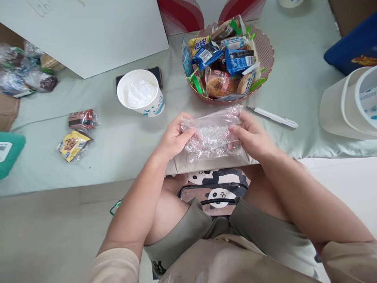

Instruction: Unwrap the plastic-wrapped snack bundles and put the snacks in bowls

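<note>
A clear plastic bag (213,133), crinkled and see-through, is stretched between my two hands over the table's front edge. My left hand (178,137) pinches its left side between thumb and fingers. On the opposite side, my right hand (250,133) grips the bag the same way. Just beyond the hands stands a pinkish scalloped bowl (266,49) heaped with wrapped snacks (222,59). To the left of it, a white paper cup (160,104) holds crumpled clear plastic (140,93).
A dark phone (157,74) lies behind the cup, and a white pen-like cutter (273,116) rests right of my hands. Two wrapped snacks, one red-brown (82,119) and one yellow (73,145), lie at left. White buckets (332,110) stand at right; a white box (88,31) is at the back.
</note>
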The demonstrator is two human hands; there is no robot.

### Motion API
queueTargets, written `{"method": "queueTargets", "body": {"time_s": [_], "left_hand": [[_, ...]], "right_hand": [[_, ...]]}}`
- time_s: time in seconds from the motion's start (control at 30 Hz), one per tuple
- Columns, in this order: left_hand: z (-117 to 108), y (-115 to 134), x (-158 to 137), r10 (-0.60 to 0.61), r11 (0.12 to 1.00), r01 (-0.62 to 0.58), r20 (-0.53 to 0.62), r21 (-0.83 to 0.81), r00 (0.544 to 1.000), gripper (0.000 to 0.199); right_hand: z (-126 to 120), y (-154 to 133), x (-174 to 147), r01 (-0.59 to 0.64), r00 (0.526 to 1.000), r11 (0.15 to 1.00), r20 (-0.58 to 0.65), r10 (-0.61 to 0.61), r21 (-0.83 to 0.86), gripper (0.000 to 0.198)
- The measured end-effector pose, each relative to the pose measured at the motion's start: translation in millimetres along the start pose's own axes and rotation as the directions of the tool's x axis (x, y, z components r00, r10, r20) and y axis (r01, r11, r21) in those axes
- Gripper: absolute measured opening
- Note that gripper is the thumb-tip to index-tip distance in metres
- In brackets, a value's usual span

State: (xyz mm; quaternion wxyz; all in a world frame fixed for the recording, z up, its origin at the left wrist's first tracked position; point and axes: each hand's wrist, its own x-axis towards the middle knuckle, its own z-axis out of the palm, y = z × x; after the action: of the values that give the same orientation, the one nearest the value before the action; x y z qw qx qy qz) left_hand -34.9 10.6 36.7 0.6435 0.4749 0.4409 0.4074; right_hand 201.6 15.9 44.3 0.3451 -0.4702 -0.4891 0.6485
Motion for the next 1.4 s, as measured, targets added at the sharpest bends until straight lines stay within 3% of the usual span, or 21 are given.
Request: {"method": "queueTargets", "body": {"time_s": [0.1, 0.27, 0.37, 0.43, 0.5, 0.57, 0.63, 0.7, 0.77, 0.87, 0.93, 1.0, 1.07, 1.17, 1.3, 1.4], "left_hand": [[-3, 3, -2, -0.040, 0.997, 0.043, 0.051, -0.057, 0.998, 0.025], [-7, 10, -3, -0.040, 0.987, 0.048, 0.062, -0.151, 0.997, 0.009], [-9, 11, -2, -0.038, 0.982, 0.053, 0.082, -0.183, 0.996, 0.030], [-11, 9, -1, -0.008, 0.992, 0.014, 0.043, -0.124, 0.999, 0.037], [-11, 5, -1, 0.034, 0.999, -0.034, -0.015, 0.012, 0.999, 0.025], [-11, 1, -2, 0.050, 0.989, -0.047, -0.018, 0.138, 0.999, 0.021], [-11, 0, -5, 0.037, 0.976, -0.042, 0.026, 0.212, 0.999, 0.022], [-10, 2, -7, 0.030, 0.965, -0.050, 0.081, 0.256, 0.996, 0.023], [-8, 5, -9, 0.027, 0.958, -0.063, 0.133, 0.279, 0.991, 0.026], [-6, 9, -11, 0.032, 0.979, -0.066, 0.174, 0.193, 0.984, 0.042], [-3, 10, -12, 0.049, 0.998, -0.054, 0.122, 0.040, 0.991, 0.060], [1, 10, -11, 0.025, 0.993, -0.018, 0.058, -0.115, 0.998, 0.068], [7, 9, -10, -0.042, 0.980, 0.060, 0.098, -0.187, 0.994, 0.061], [15, 6, -7, -0.101, 0.985, 0.124, 0.180, -0.122, 0.979, 0.043], [19, 3, -4, -0.095, 0.995, 0.092, 0.079, 0.041, 0.992, 0.024], [18, 6, -3, -0.099, 0.995, 0.100, 0.115, -0.004, 0.988, 0.026]], "right_hand": [[2, -1, -2, 0.029, 0.997, 1.000, 0.077, -0.029, 0.004, 0.038], [3, -7, -4, 0.119, 0.993, 0.989, 0.009, -0.120, 0.089, 0.026], [-2, -4, -3, 0.113, 0.993, 0.991, 0.019, -0.115, 0.069, 0.025], [-4, 0, -1, 0.142, 0.989, 0.989, 0.054, -0.140, -0.029, 0.034], [-3, 4, 0, 0.205, 0.978, 0.963, 0.065, -0.196, -0.175, 0.038], [0, 8, 1, 0.257, 0.964, 0.935, -0.003, -0.266, -0.244, 0.035], [3, 9, 1, 0.283, 0.945, 0.941, -0.114, -0.307, -0.185, 0.038], [7, 8, 0, 0.260, 0.954, 0.963, -0.133, -0.267, -0.070, 0.043], [10, 4, -2, 0.160, 0.987, 0.987, 0.005, -0.160, -0.014, 0.044], [15, 0, -5, -0.040, 0.960, 0.990, 0.269, 0.076, -0.137, 0.036], [21, 0, -7, -0.085, 0.940, 0.973, 0.308, 0.150, -0.214, 0.031], [27, 2, -6, -0.050, 0.968, 0.990, 0.238, 0.081, -0.135, 0.034], [32, 5, -5, 0.048, 0.991, 0.999, 0.130, -0.044, -0.023, 0.041], [35, 9, -4, 0.170, 0.985, 0.983, 0.045, -0.168, -0.066, 0.041], [30, 13, -6, 0.109, 0.991, 0.993, 0.079, -0.104, -0.055, 0.033], [25, 13, -6, 0.106, 0.992, 0.993, 0.063, -0.109, 0.056, 0.028]]}}
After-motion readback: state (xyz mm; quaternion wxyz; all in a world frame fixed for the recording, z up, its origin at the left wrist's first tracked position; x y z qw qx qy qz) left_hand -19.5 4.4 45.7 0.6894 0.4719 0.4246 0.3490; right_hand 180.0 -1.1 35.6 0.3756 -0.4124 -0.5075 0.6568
